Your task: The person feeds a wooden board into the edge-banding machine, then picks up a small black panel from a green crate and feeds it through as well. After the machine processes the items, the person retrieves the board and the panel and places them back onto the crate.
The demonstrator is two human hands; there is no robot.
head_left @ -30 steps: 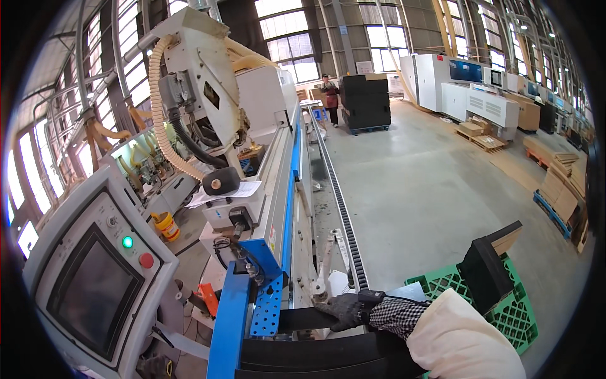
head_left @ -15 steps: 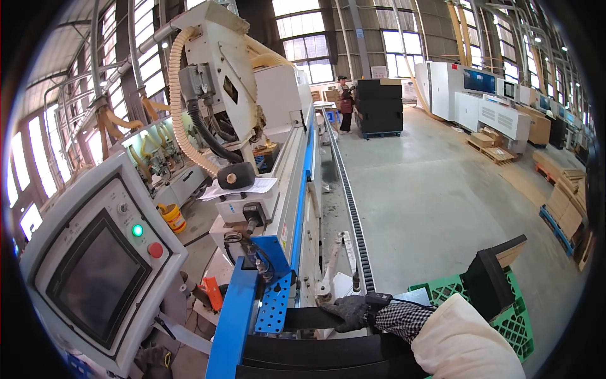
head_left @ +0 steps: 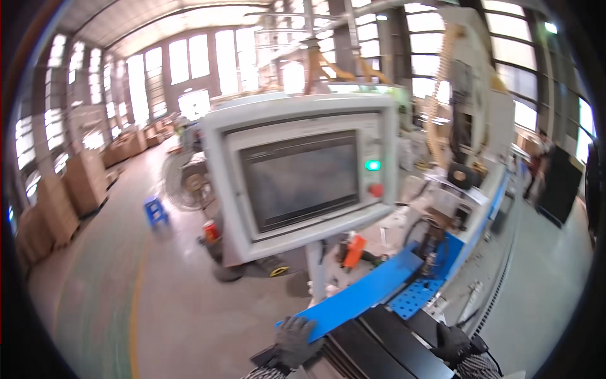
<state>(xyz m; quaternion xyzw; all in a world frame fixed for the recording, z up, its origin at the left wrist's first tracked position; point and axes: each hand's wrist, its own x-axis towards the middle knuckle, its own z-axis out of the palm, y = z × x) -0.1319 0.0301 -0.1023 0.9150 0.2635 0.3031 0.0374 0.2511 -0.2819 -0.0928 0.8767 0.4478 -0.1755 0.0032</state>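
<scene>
Gloved left hand [head_left: 295,344] is draping over the near-left end of the blue bar [head_left: 360,290], fingers bent partway; can't tell if it's gripping. Gloved right hand [head_left: 451,345] is lying at the far strip among the dark strips [head_left: 407,347], partly spread; can't tell if it's holding it, too blurred. Strips are lying side by side at the bottom, left ends just beside the bar, likely so the bar is acting as an end stop; what's carrying them is hidden. The perforated plate [head_left: 413,300] is sitting by the far strip's left end, probably guiding it.

Beyond the bar, the control panel [head_left: 300,180] is standing on a post, green lamp [head_left: 373,165] glowing above the red button [head_left: 376,190], blocking sight of whatever's behind. Orange item [head_left: 355,251] is lying near the post. White machine [head_left: 499,126] is stretching away right, roller track [head_left: 499,289] running alongside. Farther: blue stool [head_left: 154,211] and cartons [head_left: 85,177] are standing left; a blurred person [head_left: 536,164] is standing beside the dark stack [head_left: 560,186], right.
</scene>
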